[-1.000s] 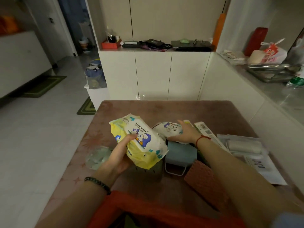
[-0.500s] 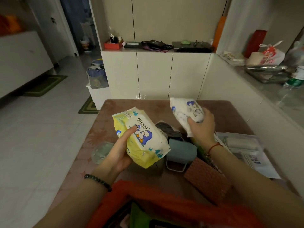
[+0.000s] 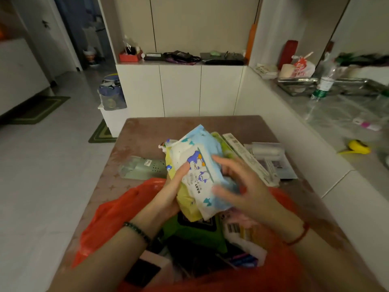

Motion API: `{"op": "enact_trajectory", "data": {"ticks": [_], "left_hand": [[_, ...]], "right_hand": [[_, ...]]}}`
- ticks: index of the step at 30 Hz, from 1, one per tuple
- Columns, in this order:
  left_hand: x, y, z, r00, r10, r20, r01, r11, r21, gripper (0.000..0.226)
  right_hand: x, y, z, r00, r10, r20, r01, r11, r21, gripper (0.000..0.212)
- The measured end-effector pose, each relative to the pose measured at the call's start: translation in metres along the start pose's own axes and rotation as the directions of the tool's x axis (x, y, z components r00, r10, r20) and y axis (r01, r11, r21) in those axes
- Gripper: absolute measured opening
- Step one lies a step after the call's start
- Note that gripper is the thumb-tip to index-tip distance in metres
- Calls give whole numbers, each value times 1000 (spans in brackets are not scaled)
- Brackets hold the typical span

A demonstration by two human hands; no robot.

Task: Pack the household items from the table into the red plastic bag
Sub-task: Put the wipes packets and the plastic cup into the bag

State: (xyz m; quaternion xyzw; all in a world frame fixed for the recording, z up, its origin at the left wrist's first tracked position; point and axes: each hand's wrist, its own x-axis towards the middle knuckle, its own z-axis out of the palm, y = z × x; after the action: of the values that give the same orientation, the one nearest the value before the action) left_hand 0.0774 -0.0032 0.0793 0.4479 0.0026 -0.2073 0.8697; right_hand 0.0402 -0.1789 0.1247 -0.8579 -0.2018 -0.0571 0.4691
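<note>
Gripped in my left hand (image 3: 170, 192) are two packs of baby wipes, stacked: a blue-and-white pack (image 3: 200, 171) on top, thumb pressed on its face, and a yellow pack (image 3: 186, 202) beneath. Right hand (image 3: 242, 186) is blurred, fingers spread against the top pack's right side; I cannot tell whether it grips. Both packs sit above the open mouth of the red plastic bag (image 3: 113, 216), which already holds a green pack (image 3: 195, 232). On the table (image 3: 147, 127) lie a pale green container (image 3: 141, 167) and a flat clear packet (image 3: 271, 159).
</note>
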Motion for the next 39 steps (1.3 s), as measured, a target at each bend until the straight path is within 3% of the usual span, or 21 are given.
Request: {"op": "enact_trajectory", "data": {"ticks": [3,6,7,8,10,11,13,14,16,20,22,25,27,29,31,32,34,36,37,39], "left_hand": [[-16,-12,5,994,-112,1,112,994,1,59],[-24,-29,13,980,-201,-5,201,980,-17,52],[-26,-33,14,973,-231,-8,231,973,-5,53],[-27,-36,14,966,-257,-8,258,966,19,56],[-27,-41,12,951,-308,-13,308,948,81,57],[-28,-42,12,942,-334,-24,334,936,113,58],[-28,-46,10,922,-387,-26,386,905,177,66],[-26,-48,9,913,-407,-24,403,893,200,67],[-23,-52,10,902,-428,-48,427,874,229,70],[-7,-58,24,893,-408,-189,448,848,283,106],[1,-63,32,884,-368,-289,452,832,321,114],[12,-72,38,872,-275,-404,438,808,394,110],[17,-73,41,868,-274,-414,442,807,392,114],[16,-70,42,875,-316,-366,465,758,458,103],[11,-60,41,889,-357,-286,450,571,687,70],[10,-51,39,918,-305,-255,372,437,819,56],[11,-26,28,993,4,-122,119,158,980,44],[16,2,11,953,292,86,-44,-145,988,53],[20,14,0,941,312,131,-35,-296,955,65],[33,27,-25,981,194,8,84,-457,885,73]], "right_hand": [[-13,11,-18,991,37,-132,-1,965,261,19],[-16,28,-11,955,236,-180,-163,925,344,15],[-16,39,-10,938,266,-224,-216,950,225,19],[-16,51,-11,934,260,-244,-272,962,-15,36],[-15,77,-13,949,289,-126,-312,806,-502,73],[-15,91,-12,934,350,-69,-304,680,-667,79],[-11,108,-16,888,456,-52,-331,557,-762,56],[-7,111,-19,883,465,-70,-354,558,-750,41],[4,112,-28,896,412,-167,-423,676,-604,24],[25,89,-40,931,259,-258,-336,884,-324,17],[27,75,-41,950,178,-254,-253,919,-301,14],[20,71,-43,958,202,-204,-253,930,-266,13],[11,75,-47,955,235,-180,-273,932,-237,12],[5,77,-51,953,242,-180,-279,934,-224,12],[1,74,-58,951,243,-193,-285,929,-235,13],[0,72,-63,951,243,-191,-287,925,-251,14],[-2,68,-71,956,256,-143,-289,906,-309,17],[-5,66,-75,957,279,-80,-289,887,-361,14],[-7,66,-75,956,288,-60,-291,889,-353,11],[-9,70,-75,948,315,-50,-317,912,-262,9]]}}
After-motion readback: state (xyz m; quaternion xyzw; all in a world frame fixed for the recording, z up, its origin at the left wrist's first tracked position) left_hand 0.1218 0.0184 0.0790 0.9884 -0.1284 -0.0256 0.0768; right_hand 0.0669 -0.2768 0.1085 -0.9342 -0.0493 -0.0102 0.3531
